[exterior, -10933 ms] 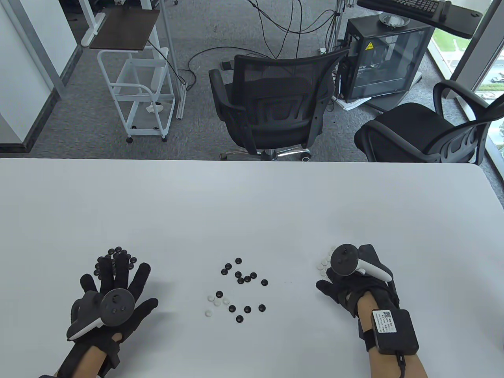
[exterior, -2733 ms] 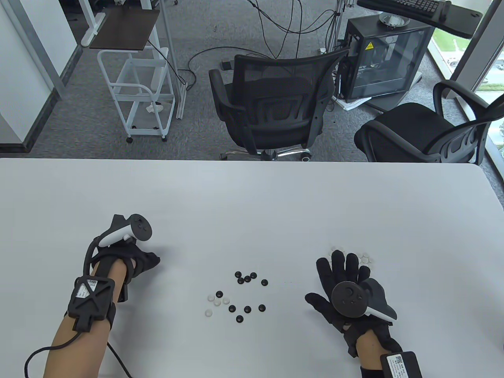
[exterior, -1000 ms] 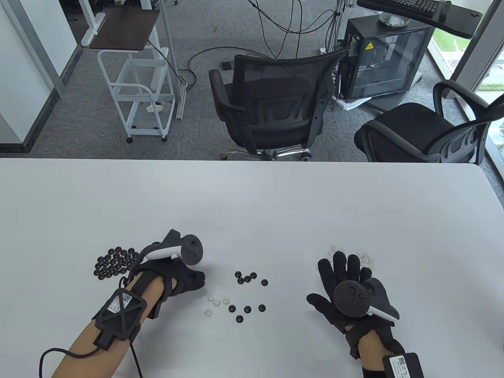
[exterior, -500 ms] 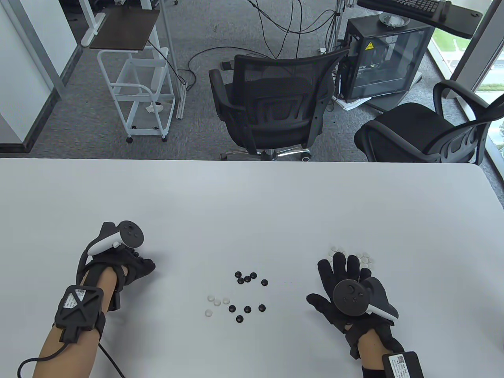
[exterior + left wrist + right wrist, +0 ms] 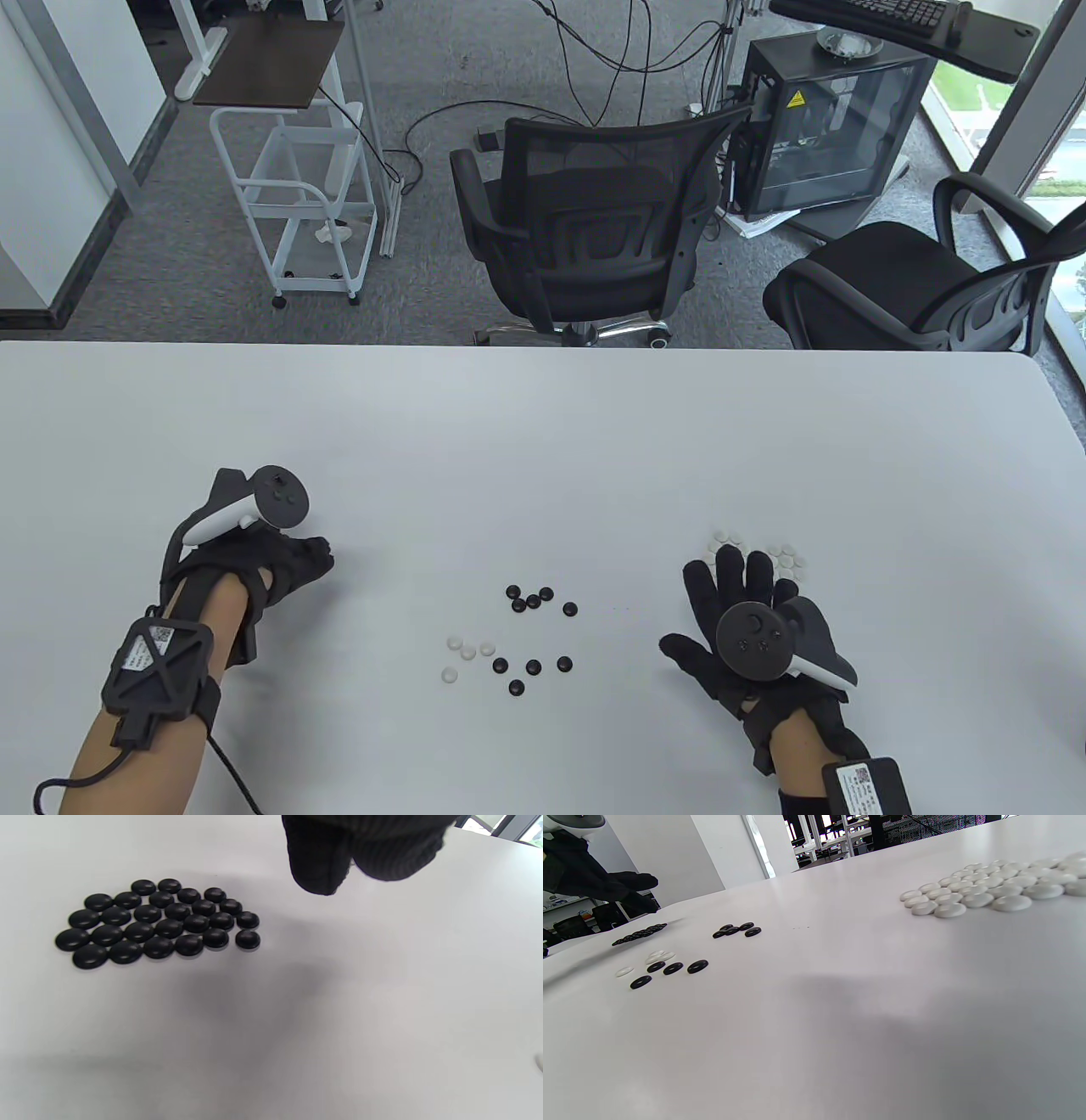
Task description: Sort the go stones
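Left hand [image 5: 280,564] hovering over black pile [image 5: 157,923], fingers curling; grasp unclear, cannot tell. Right hand [image 5: 738,607] lying flat, released, beside white pile [image 5: 988,887]. Mixed stones [image 5: 509,637] sitting mid-table. Risk: careless drop scattering pile.

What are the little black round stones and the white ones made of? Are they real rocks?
Hard to say for sure. The small round black stones look smooth and slightly glossy, each with a soft highlight, so maybe glass, plastic or polished stone. The small round white stones look smooth with a duller, milky sheen. The white table looks matte, probably laminate.
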